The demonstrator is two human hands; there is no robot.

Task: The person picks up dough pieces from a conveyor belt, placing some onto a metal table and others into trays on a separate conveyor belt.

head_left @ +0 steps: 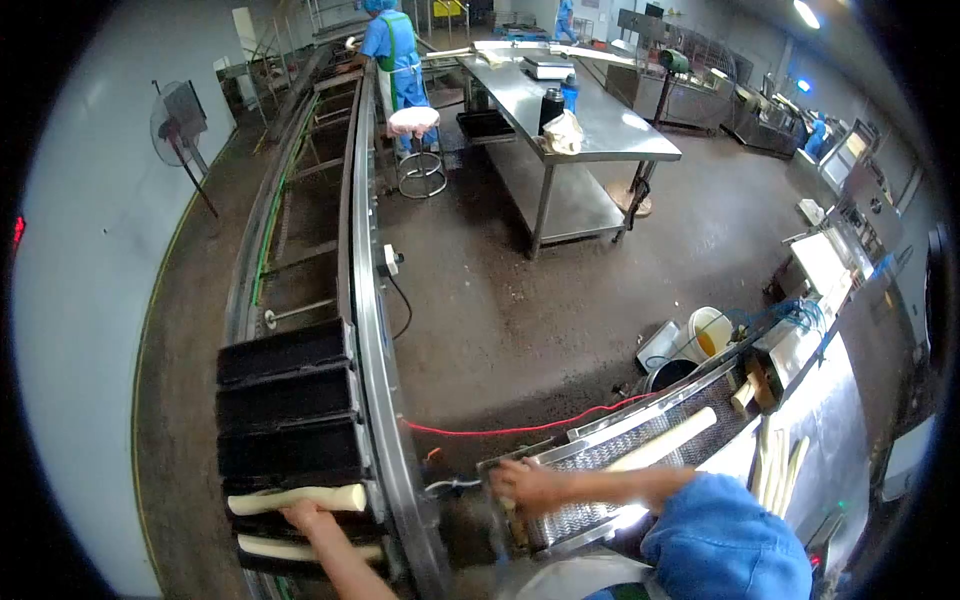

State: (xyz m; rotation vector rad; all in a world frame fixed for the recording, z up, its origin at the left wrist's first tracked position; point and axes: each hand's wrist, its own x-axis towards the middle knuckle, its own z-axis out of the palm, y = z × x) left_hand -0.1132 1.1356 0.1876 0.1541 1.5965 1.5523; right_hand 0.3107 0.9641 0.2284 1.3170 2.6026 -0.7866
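My left hand [305, 514] is at the lower left, its fingers closed at the underside of a pale dough roll [345, 498] lying across a black tray [290, 447]. Just below, a second pale roll [275, 547] lies in another black compartment. My right hand [528, 486] is over the near left end of a mesh conveyor [590, 458]. Its fingers are blurred, and whether they hold anything is unclear. Another long dough roll [668, 438] lies on the mesh, partly behind my right forearm.
Several dough strips [775, 470] lie on the metal surface at the right. A metal rail [375, 330] runs beside the trays. Beyond are a white bucket [708, 332], a red cable [520, 431], a steel table [610, 135], a stool [413, 122] and a person in blue [392, 50].
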